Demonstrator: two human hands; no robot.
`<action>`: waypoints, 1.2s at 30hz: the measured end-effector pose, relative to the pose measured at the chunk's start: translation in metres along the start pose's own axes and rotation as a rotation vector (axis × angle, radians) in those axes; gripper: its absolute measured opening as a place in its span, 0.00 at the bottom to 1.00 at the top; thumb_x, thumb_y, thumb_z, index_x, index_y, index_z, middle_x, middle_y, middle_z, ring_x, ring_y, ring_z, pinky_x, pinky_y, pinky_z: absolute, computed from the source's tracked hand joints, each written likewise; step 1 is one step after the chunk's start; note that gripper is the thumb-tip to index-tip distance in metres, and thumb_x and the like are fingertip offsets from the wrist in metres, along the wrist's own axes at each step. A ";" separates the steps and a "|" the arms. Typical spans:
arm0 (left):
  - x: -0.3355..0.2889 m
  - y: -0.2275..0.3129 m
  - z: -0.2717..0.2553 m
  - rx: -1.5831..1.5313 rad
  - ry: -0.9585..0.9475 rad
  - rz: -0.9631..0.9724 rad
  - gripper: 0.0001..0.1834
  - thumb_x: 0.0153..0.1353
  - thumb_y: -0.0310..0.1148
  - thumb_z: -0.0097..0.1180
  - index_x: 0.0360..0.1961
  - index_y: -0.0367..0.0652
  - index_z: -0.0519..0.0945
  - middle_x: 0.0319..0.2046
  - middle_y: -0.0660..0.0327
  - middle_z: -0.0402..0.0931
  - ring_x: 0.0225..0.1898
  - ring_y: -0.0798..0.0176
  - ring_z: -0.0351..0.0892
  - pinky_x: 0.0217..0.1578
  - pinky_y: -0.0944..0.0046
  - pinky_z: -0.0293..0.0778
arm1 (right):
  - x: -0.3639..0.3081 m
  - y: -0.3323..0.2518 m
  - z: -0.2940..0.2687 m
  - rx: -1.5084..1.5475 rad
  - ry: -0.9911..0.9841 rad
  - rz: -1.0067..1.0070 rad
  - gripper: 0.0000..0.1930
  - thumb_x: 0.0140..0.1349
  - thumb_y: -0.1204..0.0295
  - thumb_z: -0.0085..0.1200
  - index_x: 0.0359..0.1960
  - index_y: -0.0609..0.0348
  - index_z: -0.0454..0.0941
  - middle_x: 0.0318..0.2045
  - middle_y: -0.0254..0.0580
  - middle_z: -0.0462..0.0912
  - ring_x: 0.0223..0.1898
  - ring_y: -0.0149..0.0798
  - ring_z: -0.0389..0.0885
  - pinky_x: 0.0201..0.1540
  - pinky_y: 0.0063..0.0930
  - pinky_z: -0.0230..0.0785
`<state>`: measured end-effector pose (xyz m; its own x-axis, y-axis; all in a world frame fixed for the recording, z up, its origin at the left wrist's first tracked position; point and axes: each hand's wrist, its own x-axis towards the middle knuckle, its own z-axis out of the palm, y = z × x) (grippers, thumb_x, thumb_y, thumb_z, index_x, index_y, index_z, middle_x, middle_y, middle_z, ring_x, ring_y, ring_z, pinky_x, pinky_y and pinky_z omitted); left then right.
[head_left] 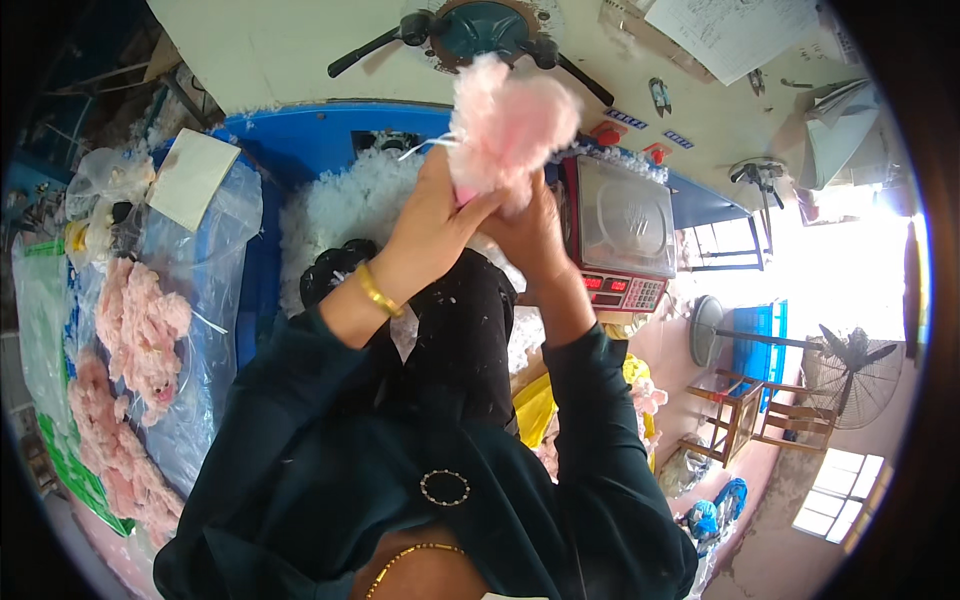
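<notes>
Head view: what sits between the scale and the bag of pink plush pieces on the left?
In the head view, a heap of white stuffing lies between the scale and the bag of pink plush pieces.

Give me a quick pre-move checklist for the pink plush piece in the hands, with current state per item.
1. Left hand grips the pink plush piece at its lower end: ok.
2. Right hand is also on the piece from below: ok; finger placement cannot tell, the fluff hides it.
3. Piece is held clear of the white stuffing pile: ok, raised above it.
4. Digital scale platform free: ok, nothing lies on the metal plate.
5. Opening of the piece and how full it is: cannot tell, blurred.
6. More pink plush pieces in the clear bag at the left: ok, several visible.
</notes>
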<state>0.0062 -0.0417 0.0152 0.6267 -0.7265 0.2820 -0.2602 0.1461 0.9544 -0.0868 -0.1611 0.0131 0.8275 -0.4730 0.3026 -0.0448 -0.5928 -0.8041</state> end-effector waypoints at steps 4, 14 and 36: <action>-0.010 0.037 -0.012 0.002 -0.068 0.068 0.26 0.62 0.38 0.57 0.54 0.33 0.63 0.40 0.54 0.71 0.34 0.64 0.74 0.34 0.67 0.71 | -0.011 -0.034 0.002 0.102 0.099 -0.077 0.39 0.47 0.67 0.67 0.61 0.61 0.62 0.52 0.49 0.75 0.52 0.37 0.75 0.53 0.34 0.69; -0.020 0.010 -0.035 -0.004 0.179 0.045 0.19 0.60 0.35 0.58 0.49 0.37 0.69 0.35 0.53 0.74 0.31 0.58 0.77 0.32 0.63 0.73 | 0.014 -0.019 0.003 0.581 0.050 0.260 0.20 0.58 0.76 0.55 0.53 0.67 0.71 0.45 0.43 0.77 0.44 0.35 0.77 0.46 0.25 0.71; -0.302 -0.062 -0.347 1.411 0.599 -0.688 0.08 0.52 0.31 0.54 0.35 0.45 0.76 0.31 0.50 0.79 0.37 0.45 0.78 0.39 0.51 0.72 | -0.129 0.025 -0.094 -0.383 -0.566 0.532 0.19 0.53 0.72 0.62 0.47 0.63 0.77 0.40 0.48 0.82 0.42 0.37 0.81 0.46 0.28 0.72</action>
<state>0.0885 0.4017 -0.0956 0.9817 -0.0058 0.1902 -0.0394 -0.9841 0.1733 -0.2477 -0.1763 0.0025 0.7924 -0.4147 -0.4474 -0.6067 -0.6118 -0.5076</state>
